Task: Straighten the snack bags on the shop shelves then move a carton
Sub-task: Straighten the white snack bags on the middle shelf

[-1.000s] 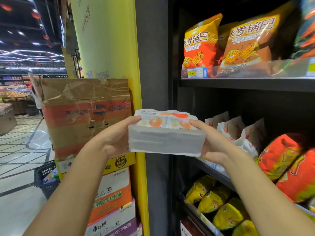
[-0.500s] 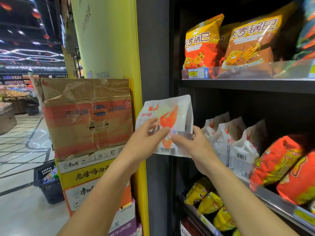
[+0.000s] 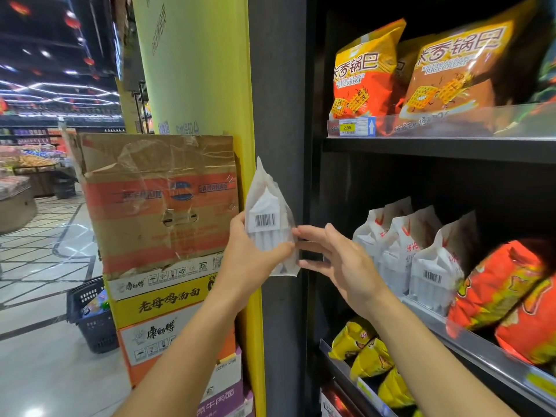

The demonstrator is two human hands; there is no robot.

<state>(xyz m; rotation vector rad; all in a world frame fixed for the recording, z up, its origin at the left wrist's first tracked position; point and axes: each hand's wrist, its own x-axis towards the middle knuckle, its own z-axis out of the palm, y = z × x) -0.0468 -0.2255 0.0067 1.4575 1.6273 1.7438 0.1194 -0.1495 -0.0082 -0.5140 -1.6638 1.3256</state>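
The left hand (image 3: 249, 260) is gripping a white snack bag (image 3: 264, 224) from its left side, fingers curled round it. It is holding the bag upright, barcode toward the camera, directly in front of the grey shelf post (image 3: 279, 115). The right hand (image 3: 340, 260) is hovering spread just right of the post, its straight fingertips (image 3: 296, 234) touching the bag's right edge without closing on it.

Judging by this, the straightening step is under way, with one bag out of its row and being squared up in the air. Right of the post, on the middle shelf (image 3: 481, 341), the matching white bags (image 3: 406, 245) are standing in a leaning row. The next move is probably calling for setting the held bag upright in line with them, likely in the dark space at the post end of the row.

Left of the post, the banana carton (image 3: 156, 203) is sitting untouched on stacked boxes (image 3: 156, 302), its turn not yet come.
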